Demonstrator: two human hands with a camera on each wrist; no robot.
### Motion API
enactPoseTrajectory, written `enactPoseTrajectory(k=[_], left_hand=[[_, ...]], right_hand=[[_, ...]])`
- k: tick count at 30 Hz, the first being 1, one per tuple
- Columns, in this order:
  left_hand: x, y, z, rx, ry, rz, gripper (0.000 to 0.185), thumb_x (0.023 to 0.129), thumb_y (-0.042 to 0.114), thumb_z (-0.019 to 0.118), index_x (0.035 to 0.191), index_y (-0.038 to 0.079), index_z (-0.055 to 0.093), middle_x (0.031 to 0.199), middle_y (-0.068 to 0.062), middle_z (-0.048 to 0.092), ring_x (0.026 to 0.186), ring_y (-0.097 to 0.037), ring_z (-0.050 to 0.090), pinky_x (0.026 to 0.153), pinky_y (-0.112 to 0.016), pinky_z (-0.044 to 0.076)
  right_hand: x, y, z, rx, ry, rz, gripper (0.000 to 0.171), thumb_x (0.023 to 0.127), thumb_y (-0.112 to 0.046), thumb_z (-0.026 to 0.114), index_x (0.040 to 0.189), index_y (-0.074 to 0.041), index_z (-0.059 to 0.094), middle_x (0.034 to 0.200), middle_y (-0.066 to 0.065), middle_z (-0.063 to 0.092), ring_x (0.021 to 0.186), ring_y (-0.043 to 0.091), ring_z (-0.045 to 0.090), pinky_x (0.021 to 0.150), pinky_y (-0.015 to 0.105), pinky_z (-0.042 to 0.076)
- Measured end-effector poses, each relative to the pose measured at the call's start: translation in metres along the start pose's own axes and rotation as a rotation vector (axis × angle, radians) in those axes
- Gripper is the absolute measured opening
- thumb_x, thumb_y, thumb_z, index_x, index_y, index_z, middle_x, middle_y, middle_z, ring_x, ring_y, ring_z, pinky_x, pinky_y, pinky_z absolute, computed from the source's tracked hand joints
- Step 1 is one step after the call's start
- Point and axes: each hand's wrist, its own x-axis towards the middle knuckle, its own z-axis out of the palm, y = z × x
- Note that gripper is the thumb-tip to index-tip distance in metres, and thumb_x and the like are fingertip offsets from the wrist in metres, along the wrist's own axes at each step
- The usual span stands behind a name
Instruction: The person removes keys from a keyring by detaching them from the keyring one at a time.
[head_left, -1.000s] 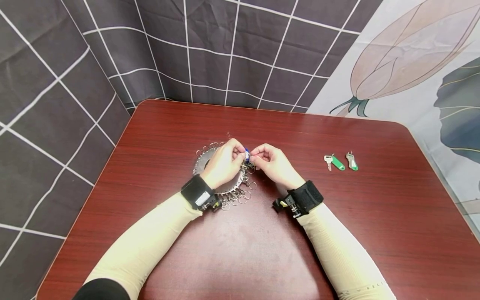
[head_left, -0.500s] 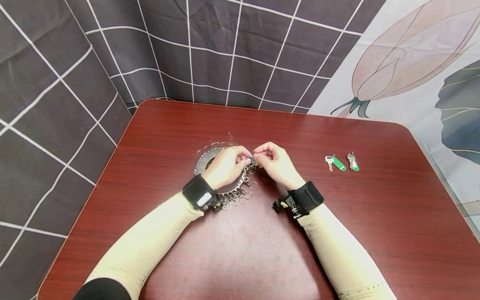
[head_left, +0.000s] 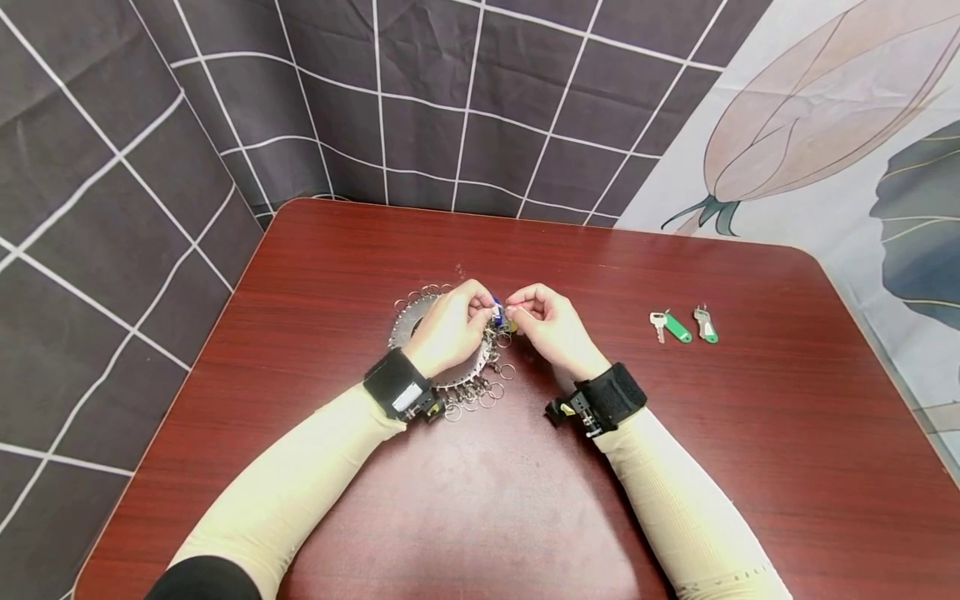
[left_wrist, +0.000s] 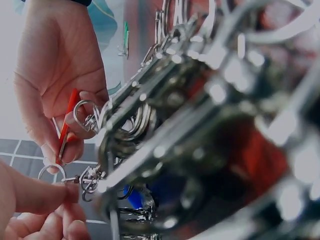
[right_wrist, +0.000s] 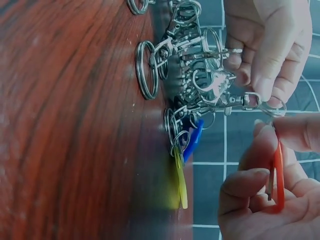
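A round metal key holder lies on the table, its edge lined with clasps and split rings. My left hand reaches over it and pinches one split ring between thumb and finger. Facing it, my right hand pinches a red key tag, with a key beside the tag under the curled fingers. In the right wrist view, the top of the red tag meets the ring that my left hand grips. A blue tag and a yellow tag hang from rings close below.
On the right of the reddish-brown table lie a key with a green tag and another key on a green tag. A dark gridded cloth hangs behind the table's far edge.
My left fingers dipped toward my right hand, then rose back up, and the blue tag shows beside them again. My right hand stays nearly in place, still pinching.
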Motion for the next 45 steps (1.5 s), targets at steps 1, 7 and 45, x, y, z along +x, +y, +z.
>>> enactPoseTrajectory(k=[1, 7, 45], left_hand=[[-0.0003, 0.0, -0.0001, -0.015, 0.014, 0.003, 0.007, 0.093, 0.009, 0.058, 0.1, 0.01, 0.058, 0.087, -0.001, 0.061, 0.081, -0.013, 0.059, 0.074, -0.028, 0.048], [-0.002, -0.0011, 0.0, -0.046, 0.057, 0.005, 0.008, 0.093, 0.009, 0.056, 0.101, 0.01, 0.054, 0.086, -0.001, 0.059, 0.076, -0.013, 0.059, 0.069, -0.028, 0.048], [-0.0004, -0.0024, 0.0017, -0.003, 0.023, 0.007, 0.01, 0.095, 0.009, 0.054, 0.106, 0.01, 0.054, 0.09, -0.003, 0.059, 0.08, -0.015, 0.057, 0.071, -0.03, 0.047]], right_hand=[[-0.0004, -0.0006, 0.0003, -0.005, -0.007, 0.001, 0.019, 0.092, -0.001, 0.06, 0.108, 0.009, 0.058, 0.091, 0.028, 0.061, 0.069, 0.03, 0.057, 0.059, 0.026, 0.046], [-0.0022, 0.0, 0.0007, -0.044, -0.035, 0.003, 0.009, 0.091, -0.006, 0.062, 0.098, 0.0, 0.061, 0.084, 0.025, 0.061, 0.068, 0.031, 0.055, 0.056, 0.022, 0.043], [-0.0022, 0.0015, -0.0003, -0.069, -0.049, 0.005, 0.006, 0.09, -0.006, 0.062, 0.096, -0.003, 0.061, 0.083, 0.025, 0.061, 0.065, 0.022, 0.054, 0.055, 0.021, 0.042]])
